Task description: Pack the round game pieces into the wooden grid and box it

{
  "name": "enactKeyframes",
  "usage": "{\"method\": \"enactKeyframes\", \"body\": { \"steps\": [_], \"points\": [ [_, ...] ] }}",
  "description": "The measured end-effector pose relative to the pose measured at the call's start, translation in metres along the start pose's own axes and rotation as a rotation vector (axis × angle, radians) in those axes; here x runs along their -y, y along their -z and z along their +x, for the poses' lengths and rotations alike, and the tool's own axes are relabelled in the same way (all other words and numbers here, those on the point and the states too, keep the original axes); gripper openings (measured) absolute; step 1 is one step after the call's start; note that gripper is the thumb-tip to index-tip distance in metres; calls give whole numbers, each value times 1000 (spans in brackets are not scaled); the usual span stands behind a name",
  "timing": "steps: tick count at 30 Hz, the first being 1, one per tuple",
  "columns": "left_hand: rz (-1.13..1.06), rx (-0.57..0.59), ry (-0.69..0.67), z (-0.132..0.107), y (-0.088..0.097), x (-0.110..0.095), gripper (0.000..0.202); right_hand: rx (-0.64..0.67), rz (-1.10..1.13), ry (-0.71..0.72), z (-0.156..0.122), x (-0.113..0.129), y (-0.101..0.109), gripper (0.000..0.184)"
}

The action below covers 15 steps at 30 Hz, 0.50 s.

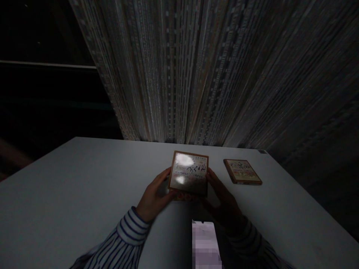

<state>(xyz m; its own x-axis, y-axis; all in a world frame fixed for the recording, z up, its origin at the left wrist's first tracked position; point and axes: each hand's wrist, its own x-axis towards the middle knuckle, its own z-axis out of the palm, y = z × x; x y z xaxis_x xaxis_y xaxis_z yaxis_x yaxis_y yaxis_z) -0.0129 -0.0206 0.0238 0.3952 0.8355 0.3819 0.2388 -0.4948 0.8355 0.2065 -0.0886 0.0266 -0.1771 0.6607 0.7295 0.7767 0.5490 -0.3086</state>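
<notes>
A Chinese chess box (192, 177) with a glossy printed lid and brown edges is between my two hands, tilted so that light glares off its top. My left hand (155, 195) grips its left side, fingers along the edge and thumb at the near corner. My right hand (224, 198), in shadow, holds the right side the same way. A strip of reddish print shows along the box's near side. Whether the box touches the table cannot be made out. To the right lies a second, similar box (243, 172), flat and untouched.
The white table (112, 179) stretches to both sides. A lit phone-like object with a blurred face (206, 243) is at the near edge between my forearms. Behind the table hangs a striped curtain (182, 74). A small dark label (262, 151) marks the far right corner.
</notes>
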Motion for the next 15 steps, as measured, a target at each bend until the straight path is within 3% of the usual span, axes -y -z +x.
{"method": "enactKeyframes", "body": {
  "steps": [5, 10, 15],
  "points": [
    [34, 22, -78, 1, 0, 7, 62, 1, -32, -9, -5, -6, -4, 70],
    [3, 29, -69, 1, -3, 17, 64, -2, -23, 8, -10, -14, -9, 64],
    [129, -3, -81, -1, -1, 20, 63, 68, -59, 43, -13, -22, -14, 64]
  ]
}}
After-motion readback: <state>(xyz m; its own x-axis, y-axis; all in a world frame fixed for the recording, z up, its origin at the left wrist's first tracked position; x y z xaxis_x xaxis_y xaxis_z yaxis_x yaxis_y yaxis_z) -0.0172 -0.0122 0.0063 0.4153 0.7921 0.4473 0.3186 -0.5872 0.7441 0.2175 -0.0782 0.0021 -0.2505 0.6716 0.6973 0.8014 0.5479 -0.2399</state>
